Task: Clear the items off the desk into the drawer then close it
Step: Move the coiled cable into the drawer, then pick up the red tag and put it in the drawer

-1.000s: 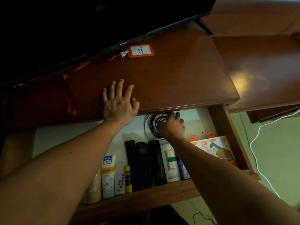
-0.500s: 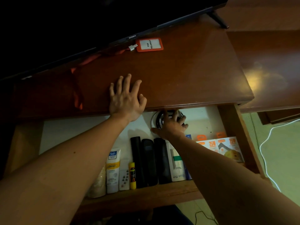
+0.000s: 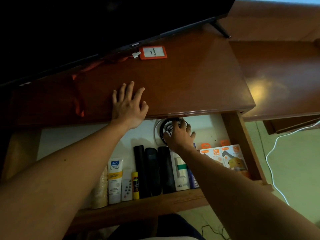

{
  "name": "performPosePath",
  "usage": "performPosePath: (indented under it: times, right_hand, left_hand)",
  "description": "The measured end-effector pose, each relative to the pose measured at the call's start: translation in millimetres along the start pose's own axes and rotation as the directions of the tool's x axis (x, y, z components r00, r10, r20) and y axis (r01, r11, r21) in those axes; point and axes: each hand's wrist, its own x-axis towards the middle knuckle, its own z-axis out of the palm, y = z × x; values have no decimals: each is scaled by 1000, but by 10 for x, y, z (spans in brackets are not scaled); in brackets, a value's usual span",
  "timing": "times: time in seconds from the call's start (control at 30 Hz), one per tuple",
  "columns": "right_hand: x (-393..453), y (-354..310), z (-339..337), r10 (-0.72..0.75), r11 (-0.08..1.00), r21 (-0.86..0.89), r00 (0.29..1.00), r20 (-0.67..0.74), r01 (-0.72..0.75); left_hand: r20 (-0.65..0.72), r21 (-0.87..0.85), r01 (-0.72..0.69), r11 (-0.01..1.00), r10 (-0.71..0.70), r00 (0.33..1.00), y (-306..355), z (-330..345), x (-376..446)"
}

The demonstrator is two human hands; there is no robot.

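From the head camera, the left hand (image 3: 129,108) lies flat, fingers spread, on the tabletop (image 3: 190,80) edge. The right hand (image 3: 180,135) reaches into the open drawer (image 3: 242,144), fingers curled on a coiled black cable (image 3: 165,127) at its back. An orange badge holder (image 3: 153,52) reading "PAS PELAWAT" lies beneath a Skyworth TV (image 3: 86,23). A "Safi" tube (image 3: 114,177) and "25W" charger boxes (image 3: 225,158) lie in the drawer.

cable coil (image 3: 165,129): partly hidden under desk edge (image 3: 199,113) | television (image 3: 86,23): cropped top, left
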Motion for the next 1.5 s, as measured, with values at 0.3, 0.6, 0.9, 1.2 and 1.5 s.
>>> performPosePath:
  times: [0.3,0.6,0.9,1.2,1.5]
  right_hand:
    - [-218,-245,-249,-311,937,44,881,-356,348]
    - [374,-818,-844,-461,843,39,757,-463,537]
    - [1138,-1154,-1042,-425,905,-123,874,-234,407]
    - [1428,-1243,-1114,-343,933,-141,938,-56,333]
    - [1442,-1267,-1200,-414,896,-240,897,-156,372]
  left_hand:
    - [60,-66,56,996,-52,997,-209,-181,11]
    - [-7,-19,88,996,-88,996,-516,-128,122]
    - [-70,12,99,995,-98,993,-521,-45,123]
    - [-111,-4,89,996,-89,990,-517,-42,101]
    - [-133,-7,73,997,-74,988,-513,-50,84]
